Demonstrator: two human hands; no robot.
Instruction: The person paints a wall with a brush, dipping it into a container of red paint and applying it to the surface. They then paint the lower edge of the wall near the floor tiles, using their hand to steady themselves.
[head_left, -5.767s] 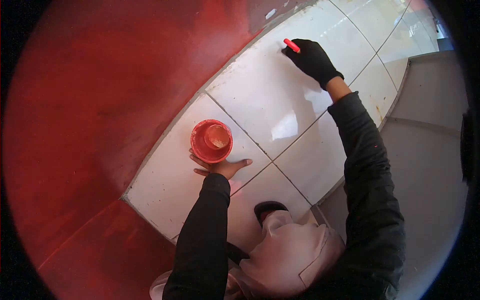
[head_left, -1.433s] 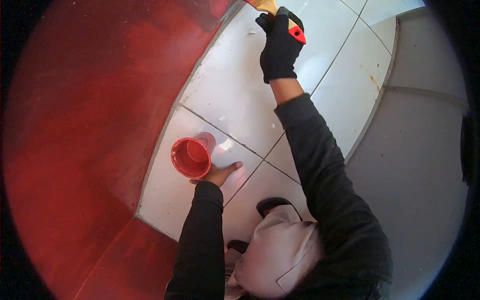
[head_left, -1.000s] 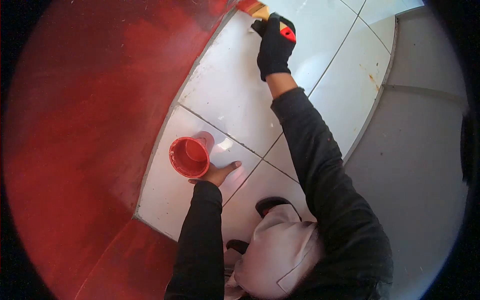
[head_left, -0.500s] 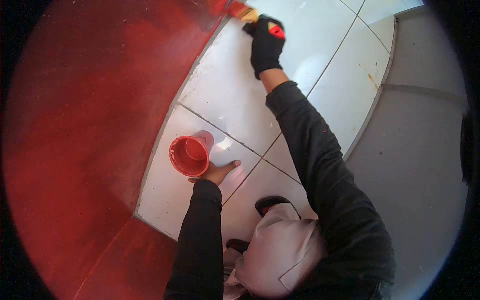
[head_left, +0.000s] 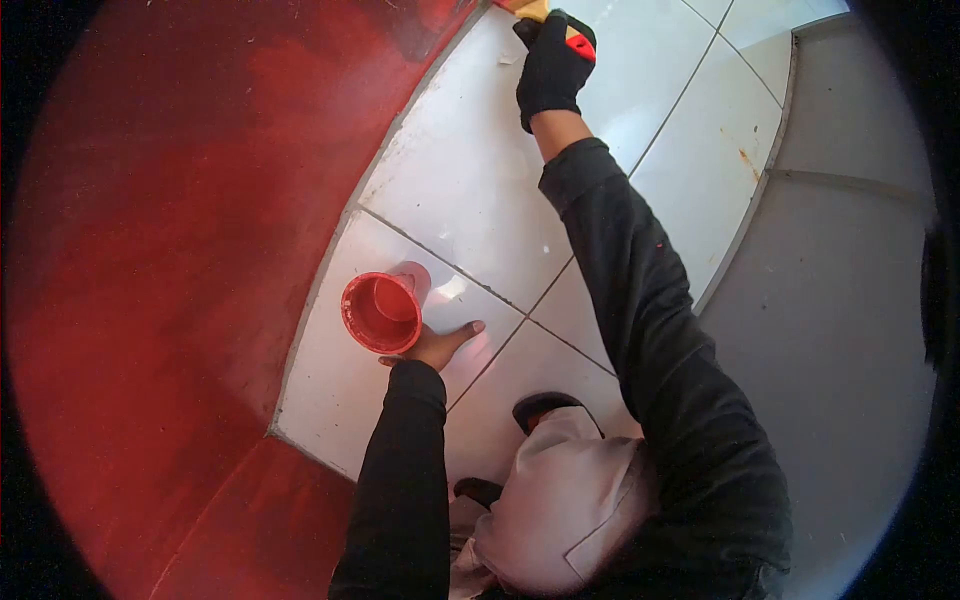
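My right hand (head_left: 557, 75), in a black glove, is closed around the handle of a paintbrush (head_left: 540, 9) at the top of the view. The brush has a yellow and red handle, and its bristle end is at the border of the red-painted surface, partly cut off by the frame's edge. A red paint cup (head_left: 382, 312) stands on the white tiles, its inside coated with red. Against the cup's near side rests my bare left hand (head_left: 437, 347), thumb stretched out sideways over the tile. The cup hides most of its other fingers.
Glossy red paint covers the surface (head_left: 190, 220) on the left, up to a grey edge along the white tiles (head_left: 450, 180). A grey panel (head_left: 830, 300) rises on the right. My knee (head_left: 555, 500) and dark shoes (head_left: 545, 405) are below.
My right hand has moved slightly up and to the right with the paintbrush. The left hand and the cup have hardly moved.
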